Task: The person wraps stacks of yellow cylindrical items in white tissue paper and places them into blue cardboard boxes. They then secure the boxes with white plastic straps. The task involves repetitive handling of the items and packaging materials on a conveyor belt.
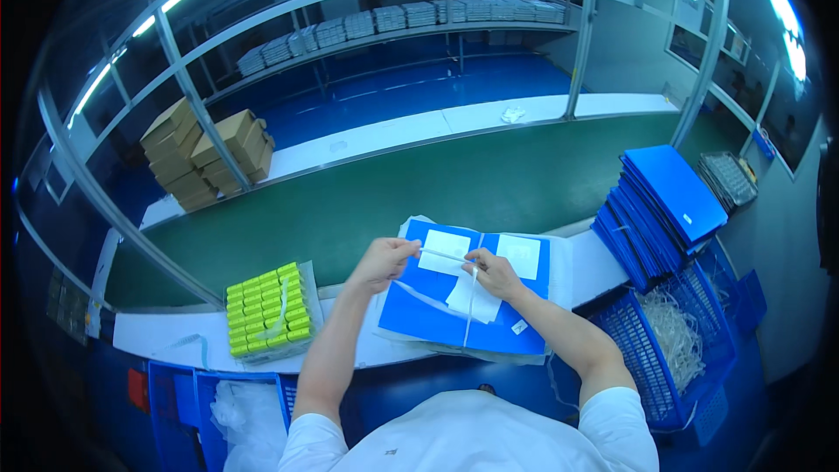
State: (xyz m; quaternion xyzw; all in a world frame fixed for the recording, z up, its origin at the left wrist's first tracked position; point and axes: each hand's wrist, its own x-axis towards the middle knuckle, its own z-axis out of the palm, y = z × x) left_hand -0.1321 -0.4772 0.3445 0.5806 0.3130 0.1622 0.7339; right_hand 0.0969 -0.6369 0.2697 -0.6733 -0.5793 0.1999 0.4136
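A stack of blue sheets or folders (415,313) with clear wrap at its edges lies on the white bench in front of me. One white strap (468,319) runs down over the stack, from its far edge to its near edge. My left hand (387,264) is closed on the strap at the stack's left side, pulling a length taut toward the right. Above the stack's middle, my right hand (495,274) pinches the strap where the lengths meet. White paper sheets (444,251) lie on top, partly under my right hand. A loose strap end trails below my left hand.
Left on the bench sits a block of small yellow-green boxes (269,310). To the right are a tall pile of blue folders (669,201) and a blue crate (625,345) of clear strips. Blue bins (175,393) stand lower left; cardboard boxes (188,153) lie beyond.
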